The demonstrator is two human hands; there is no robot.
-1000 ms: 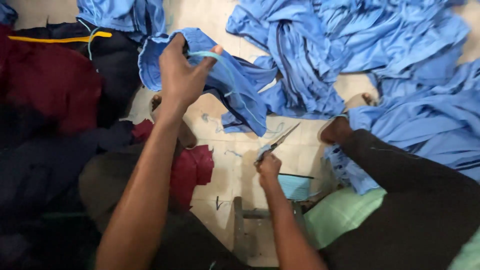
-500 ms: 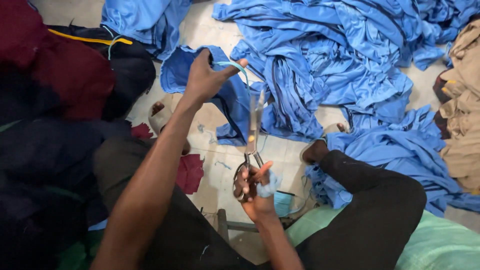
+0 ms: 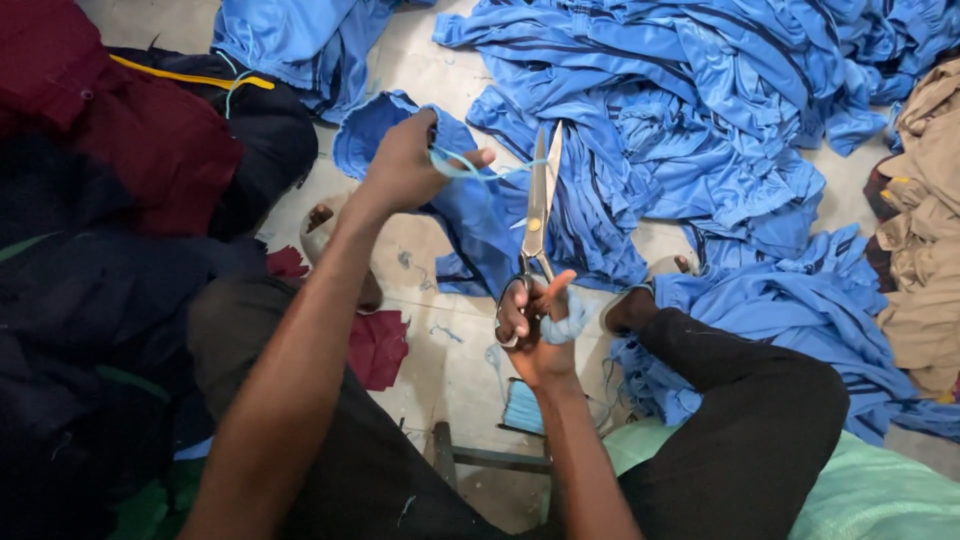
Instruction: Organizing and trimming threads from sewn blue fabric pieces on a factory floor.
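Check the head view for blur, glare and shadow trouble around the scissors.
Head view: light is soft and even, with no hard shadows; scissors show a faint sheen but no blown glare; left hand and right hand are fairly sharp, thread readable; dark cloth at left loses detail.

Left hand (image 3: 405, 165) raised at centre, pinching thread (image 3: 480, 172) running right to scissors (image 3: 535, 215). Scissors upright, blades up, handles in right hand (image 3: 535, 325) below. Garment (image 3: 450, 200) hangs under left hand, behind scissors. Heap of same garments (image 3: 700, 130) spreads right and behind on floor (image 3: 450, 340), part lying over right leg (image 3: 740, 400). Dark clothing pile (image 3: 120, 200) left of left arm. Cloth scrap (image 3: 378, 345) on floor beside left knee. Folded fabric stack (image 3: 925, 230) at far right edge.
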